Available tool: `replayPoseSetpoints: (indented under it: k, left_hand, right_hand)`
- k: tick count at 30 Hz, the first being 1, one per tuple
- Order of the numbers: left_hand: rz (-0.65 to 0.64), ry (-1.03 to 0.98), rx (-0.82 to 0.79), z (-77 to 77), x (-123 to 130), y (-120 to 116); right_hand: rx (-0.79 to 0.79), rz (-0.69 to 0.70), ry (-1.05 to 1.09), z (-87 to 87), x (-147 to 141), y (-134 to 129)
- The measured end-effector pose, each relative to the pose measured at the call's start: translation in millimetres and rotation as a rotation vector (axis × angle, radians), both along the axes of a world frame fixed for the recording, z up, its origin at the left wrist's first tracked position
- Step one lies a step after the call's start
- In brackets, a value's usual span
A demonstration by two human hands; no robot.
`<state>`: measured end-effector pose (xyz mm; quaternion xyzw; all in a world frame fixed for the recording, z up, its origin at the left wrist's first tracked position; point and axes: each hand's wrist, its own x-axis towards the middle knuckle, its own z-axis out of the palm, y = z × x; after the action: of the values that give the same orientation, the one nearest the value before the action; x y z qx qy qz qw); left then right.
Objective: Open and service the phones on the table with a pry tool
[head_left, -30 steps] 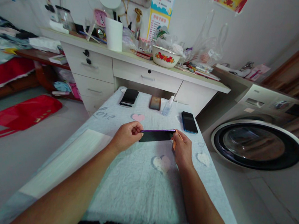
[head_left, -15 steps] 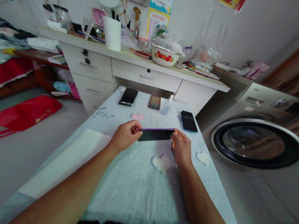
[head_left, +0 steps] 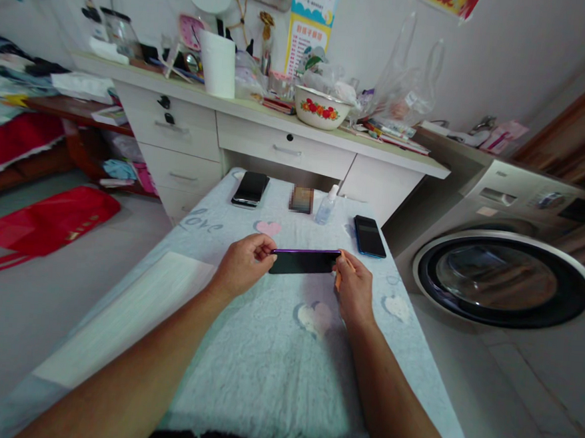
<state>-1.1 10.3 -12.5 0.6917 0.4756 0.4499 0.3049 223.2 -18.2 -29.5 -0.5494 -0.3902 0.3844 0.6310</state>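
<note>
A dark phone with a purple edge (head_left: 303, 262) is held sideways over the cloth-covered table (head_left: 263, 350). My left hand (head_left: 247, 262) pinches its left end between thumb and fingers. Its right end is in my right hand (head_left: 355, 283), which also has a small orange piece (head_left: 339, 279) between the fingers; what this piece is I cannot make out. Beyond the hands lie a black phone (head_left: 250, 189) at the back left, a blurred square item (head_left: 301, 199), a clear spray bottle (head_left: 326, 205) and a blue-edged phone (head_left: 369, 236) at the right.
A white desk (head_left: 287, 148) behind the table carries a floral bowl (head_left: 322, 109), a white paper roll (head_left: 218, 65) and plastic bags. To the right is a washing machine (head_left: 499, 277). A red bag (head_left: 47, 218) rests on the floor at the left.
</note>
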Motion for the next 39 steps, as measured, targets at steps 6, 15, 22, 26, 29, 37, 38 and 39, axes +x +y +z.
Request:
replayPoseSetpoints:
  k: [6, 15, 22, 26, 29, 37, 38, 39]
  left_hand:
    - [0.001, 0.006, 0.001, -1.0, -0.5, 0.4]
    - [-0.003, 0.024, -0.001, -0.7, 0.0, -0.7]
    - [-0.007, 0.020, -0.006, 0.8, 0.7, -1.2]
    - [-0.006, 0.016, -0.010, 0.9, 0.8, -1.2]
    - [-0.004, 0.016, -0.014, 1.0, 0.9, -0.8]
    - [0.009, 0.017, -0.020, 0.6, 0.9, -1.1]
    - [0.009, 0.018, -0.015, -0.2, 0.8, -1.1]
    - [0.009, 0.019, -0.010, -1.1, 0.6, -1.0]
  right_hand:
    - [0.000, -0.009, -0.017, 3.9, -1.9, -2.4]
    - [0.038, -0.036, -0.078, 0.5, 1.0, -1.2]
    - [0.011, -0.034, -0.101, 0.6, 0.1, -1.7]
    - [0.019, -0.009, -0.145, 2.2, -0.6, -3.9]
    - [0.005, 0.030, -0.160, 3.1, -1.3, -5.1]
    - [-0.029, 0.070, -0.085, -0.8, 0.1, -2.9]
    - [-0.024, 0.067, -0.085, -1.6, 0.5, -2.6]
    - [-0.020, 0.064, -0.086, -2.2, 0.8, -2.4]
